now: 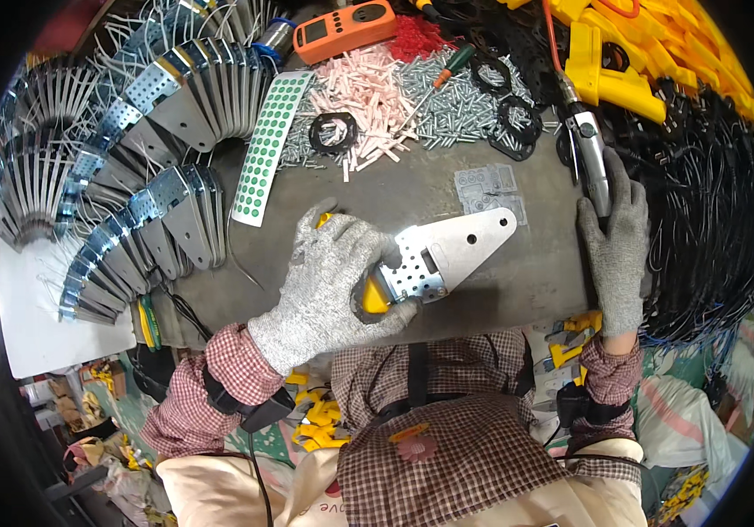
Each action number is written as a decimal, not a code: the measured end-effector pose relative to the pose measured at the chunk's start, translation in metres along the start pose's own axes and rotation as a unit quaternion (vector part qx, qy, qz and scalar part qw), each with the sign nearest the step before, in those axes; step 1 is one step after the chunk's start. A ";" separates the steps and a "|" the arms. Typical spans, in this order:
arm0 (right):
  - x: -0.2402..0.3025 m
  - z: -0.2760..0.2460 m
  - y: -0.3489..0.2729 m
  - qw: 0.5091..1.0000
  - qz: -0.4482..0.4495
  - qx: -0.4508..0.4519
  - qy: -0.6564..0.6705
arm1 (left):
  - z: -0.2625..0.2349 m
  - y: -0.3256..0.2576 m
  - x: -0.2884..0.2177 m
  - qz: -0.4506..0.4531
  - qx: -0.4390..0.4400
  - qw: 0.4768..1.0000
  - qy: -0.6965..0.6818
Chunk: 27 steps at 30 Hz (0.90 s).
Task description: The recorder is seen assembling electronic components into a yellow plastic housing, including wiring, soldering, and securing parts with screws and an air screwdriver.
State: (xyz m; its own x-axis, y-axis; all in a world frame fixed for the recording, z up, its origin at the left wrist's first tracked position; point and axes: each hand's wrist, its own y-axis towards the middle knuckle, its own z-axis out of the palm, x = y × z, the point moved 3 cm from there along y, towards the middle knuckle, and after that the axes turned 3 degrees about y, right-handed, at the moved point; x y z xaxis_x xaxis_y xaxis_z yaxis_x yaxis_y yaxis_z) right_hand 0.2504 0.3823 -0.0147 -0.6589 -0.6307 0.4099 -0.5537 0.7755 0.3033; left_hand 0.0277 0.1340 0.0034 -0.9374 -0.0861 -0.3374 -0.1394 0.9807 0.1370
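My left hand, in a grey knit glove, is closed around a yellow plastic handle. Fixed to this handle, a tapered metal plate with a perforated, bent bracket points to the right over the table. Most of the handle is hidden under my fingers. On the right, my gloved right hand is at the lower end of a silver air screwdriver. Its thumb and stretched fingers lie on either side of the tool, apart rather than wrapped round it. A red hose runs up from the tool.
Stacked metal plates with wires fill the left. Behind lie a green-dotted sticker sheet, pink sleeves, screws, a green-handled screwdriver and an orange multimeter. Yellow housings and black cables crowd the right.
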 end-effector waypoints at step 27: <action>0.095 0.080 -0.016 0.261 0.251 0.107 0.926 | -0.005 -0.006 0.017 -0.053 -0.009 0.998 -0.025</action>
State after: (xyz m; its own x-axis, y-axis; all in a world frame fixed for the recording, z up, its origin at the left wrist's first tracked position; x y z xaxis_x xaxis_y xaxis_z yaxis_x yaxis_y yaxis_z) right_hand 0.1553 0.3080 -0.0494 0.5912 0.7968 0.1249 -0.7802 0.6043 -0.1615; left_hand 0.0110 0.1258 0.0019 -0.9002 -0.1799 -0.3965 -0.2433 0.9630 0.1155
